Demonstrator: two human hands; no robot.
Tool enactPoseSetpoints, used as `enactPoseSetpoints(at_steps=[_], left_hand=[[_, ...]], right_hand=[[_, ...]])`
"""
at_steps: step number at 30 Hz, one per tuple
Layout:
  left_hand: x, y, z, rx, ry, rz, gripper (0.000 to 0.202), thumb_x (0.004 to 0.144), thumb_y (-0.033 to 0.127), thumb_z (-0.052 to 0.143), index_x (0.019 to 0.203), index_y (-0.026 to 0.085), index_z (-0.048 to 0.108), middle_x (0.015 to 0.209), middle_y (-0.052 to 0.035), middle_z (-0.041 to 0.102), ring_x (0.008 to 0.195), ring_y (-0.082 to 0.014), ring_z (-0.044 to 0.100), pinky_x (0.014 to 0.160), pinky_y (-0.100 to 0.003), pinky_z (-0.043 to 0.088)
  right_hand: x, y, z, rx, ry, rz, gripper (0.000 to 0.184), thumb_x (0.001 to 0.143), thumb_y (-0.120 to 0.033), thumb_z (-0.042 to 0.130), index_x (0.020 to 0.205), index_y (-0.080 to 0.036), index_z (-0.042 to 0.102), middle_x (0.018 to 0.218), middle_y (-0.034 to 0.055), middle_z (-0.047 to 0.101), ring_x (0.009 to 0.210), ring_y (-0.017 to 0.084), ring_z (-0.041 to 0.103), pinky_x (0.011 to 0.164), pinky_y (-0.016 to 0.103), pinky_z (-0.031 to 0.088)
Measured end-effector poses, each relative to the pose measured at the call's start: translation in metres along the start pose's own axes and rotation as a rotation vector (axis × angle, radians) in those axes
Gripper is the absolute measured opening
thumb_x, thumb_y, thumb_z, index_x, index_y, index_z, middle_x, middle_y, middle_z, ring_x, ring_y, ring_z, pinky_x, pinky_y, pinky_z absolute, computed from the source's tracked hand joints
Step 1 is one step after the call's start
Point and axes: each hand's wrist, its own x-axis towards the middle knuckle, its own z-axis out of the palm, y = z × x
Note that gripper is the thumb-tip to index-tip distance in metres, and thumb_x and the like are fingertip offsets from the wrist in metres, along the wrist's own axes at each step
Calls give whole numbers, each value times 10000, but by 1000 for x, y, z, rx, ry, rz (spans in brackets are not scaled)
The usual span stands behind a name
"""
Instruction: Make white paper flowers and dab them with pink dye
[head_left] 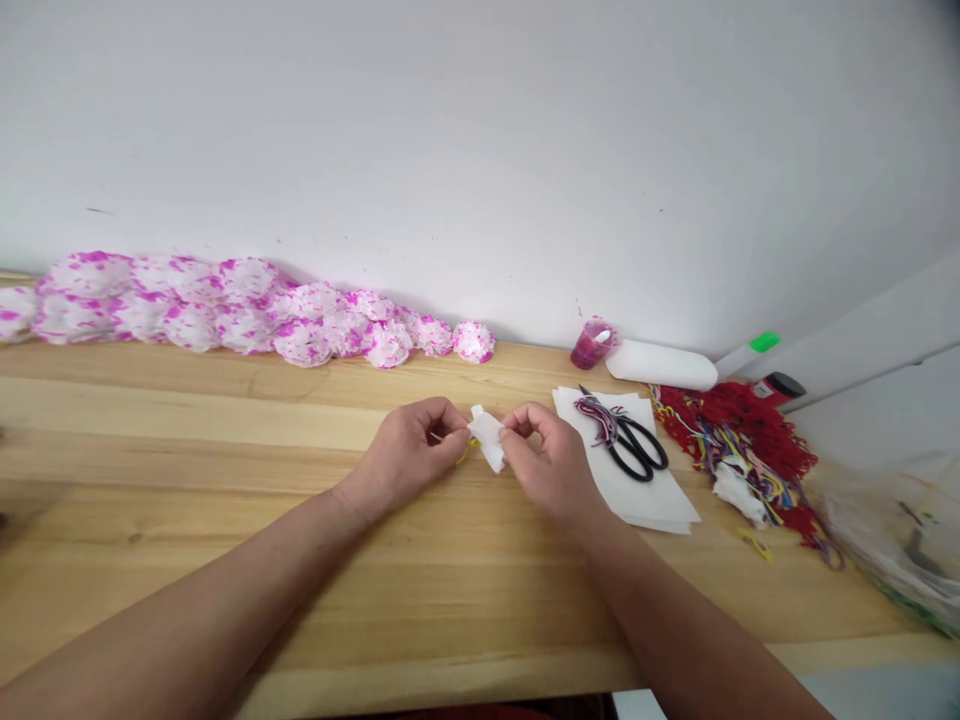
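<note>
A small piece of white tissue paper (489, 440) is held between my two hands above the middle of the table. My left hand (411, 442) pinches its left edge with thumb and forefinger, and a bit of yellow yarn (471, 450) shows just below those fingertips. On the other side, my right hand (546, 452) grips the paper's right edge between thumb and fingers. The paper looks gathered at the left and fanned out toward the top and bottom. To the right of my right hand lies a stack of white paper sheets (660, 505) with black-handled scissors (637, 450) on it.
A long row of white-and-magenta paper pompoms (187, 300) lines the wall. At the right are a cup of magenta liquid (592, 345), a white roll (660, 364), a heap of red yarn (757, 430), yarn strands beside the scissors (598, 415) and a clear plastic bag (885, 540).
</note>
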Motion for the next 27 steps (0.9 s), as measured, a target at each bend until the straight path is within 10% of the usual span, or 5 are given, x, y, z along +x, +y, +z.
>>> enactPoseSetpoints(at_steps=[9, 27], left_hand=[[-4, 0, 2, 87, -20, 79, 144, 793, 310, 603, 723, 185, 588, 711, 9, 652, 564, -104, 516, 506, -204, 390], [6, -10, 2, -431, 2, -154, 280, 741, 349, 728, 730, 184, 502, 652, 0, 689, 579, -124, 638, 570, -225, 489]], right_hand=[[-2, 0, 8, -27, 10, -53, 114, 838, -294, 627, 756, -222, 594, 788, 0, 669, 793, 183, 598, 760, 324, 444], [-5, -1, 13, -123, 107, -234, 111, 783, -161, 642, 746, -232, 565, 758, -7, 677, 776, 187, 610, 799, 355, 423]])
